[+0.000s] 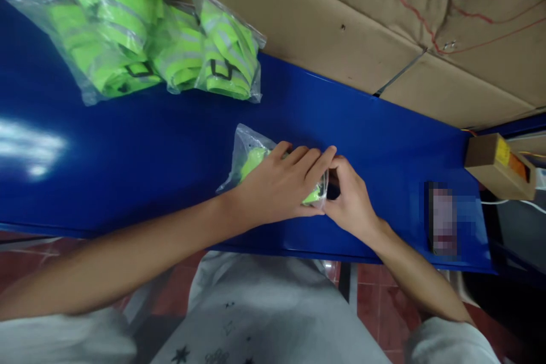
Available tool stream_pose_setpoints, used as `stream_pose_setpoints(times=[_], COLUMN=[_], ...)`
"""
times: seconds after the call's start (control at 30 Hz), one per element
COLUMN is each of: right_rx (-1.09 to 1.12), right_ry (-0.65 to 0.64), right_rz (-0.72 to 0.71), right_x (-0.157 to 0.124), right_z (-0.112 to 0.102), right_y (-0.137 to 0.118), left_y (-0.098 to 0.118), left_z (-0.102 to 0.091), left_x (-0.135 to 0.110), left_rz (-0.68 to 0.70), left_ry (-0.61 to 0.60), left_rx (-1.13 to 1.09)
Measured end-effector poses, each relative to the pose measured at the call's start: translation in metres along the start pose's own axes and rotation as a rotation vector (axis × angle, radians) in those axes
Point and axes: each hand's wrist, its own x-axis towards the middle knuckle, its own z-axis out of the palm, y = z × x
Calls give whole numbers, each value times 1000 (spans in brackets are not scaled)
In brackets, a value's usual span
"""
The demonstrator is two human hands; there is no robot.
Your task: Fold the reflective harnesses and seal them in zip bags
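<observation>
A clear plastic bag (251, 145) with a folded neon-green reflective item (255, 160) inside lies on the blue table, largely hidden under my hands. My left hand (284, 182) lies across the top of it, palm down, with its fingers stretched out toward the right end. At that right end my right hand (350, 193) pinches the edge of the bag between thumb and fingers. The two hands nearly touch there. Farther back, several similar bags hold rolled neon-green items with grey reflective stripes; the nearest such bag (230, 48) shows a black buckle.
The blue table (149, 165) runs left to right. Along its back stand cardboard boxes (324, 28) with red string. A small open carton (497, 165) sits at the right end, near white cables. A blurred-out flat object (443, 219) lies at the right front.
</observation>
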Motion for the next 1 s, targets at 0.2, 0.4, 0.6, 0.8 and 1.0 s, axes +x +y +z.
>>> stream_pose_setpoints(times=[0.2,0.4,0.6,0.8,1.0], right_rx=[199,151,99,484,513], right_ry=[-507,-427,-91,-83,5], right_rz=[-80,-126,-175,229,246], right_x=[3,5,6,6,7], right_z=[-33,-8,-10,-18,-25], right_y=[-3,-7,-5,2,-1], left_y=[-2,2,-25,-38,-40], left_z=[-5,-5,-43,-44,-38], left_x=[2,3,-5,1,7], left_rz=[-117,-122,-345,-535,-658], left_ry=[-6,-40,83,155,-78], left_rx=[-24,-56,-716,-1387,-1519])
